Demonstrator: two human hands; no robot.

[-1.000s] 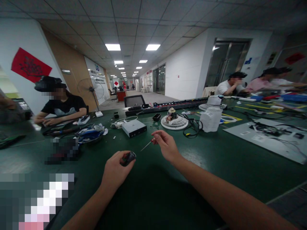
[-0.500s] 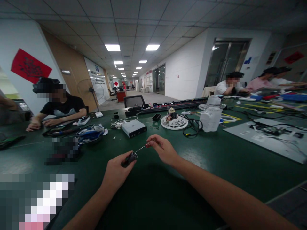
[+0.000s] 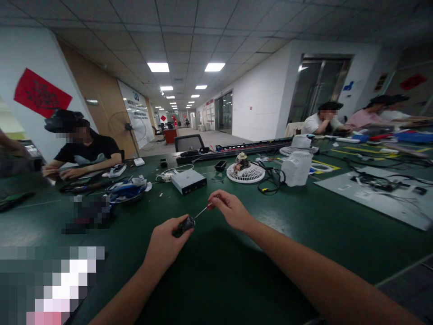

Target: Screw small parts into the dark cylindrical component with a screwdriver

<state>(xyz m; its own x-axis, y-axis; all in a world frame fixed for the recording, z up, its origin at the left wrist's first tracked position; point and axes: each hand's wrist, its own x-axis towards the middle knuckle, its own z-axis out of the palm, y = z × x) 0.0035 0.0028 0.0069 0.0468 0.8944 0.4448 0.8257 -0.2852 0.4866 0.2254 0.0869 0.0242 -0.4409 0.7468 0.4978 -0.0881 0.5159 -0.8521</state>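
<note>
1. Black cylinder [image 3: 185, 224]: above the green table [image 3: 216, 280], pinched between thumb and fingers of the left hand [image 3: 165, 237].
2. Screwdriver [image 3: 210, 206]: handle pinched by the right hand [image 3: 230, 209]; tip at the cylinder's end, contact unclear.
3. Probable step: tip application. Next move calls for steady alignment.

We look through one camera worn on the head, facing forward and down across the counter [image 3: 287, 214]. We see our left hand [image 3: 165, 241] and right hand [image 3: 232, 211] from close behind and above, low in view, while the wide view reaches up to the ceiling [image 3: 176, 27] and far down the corridor floor [image 3: 216, 136].
</note>
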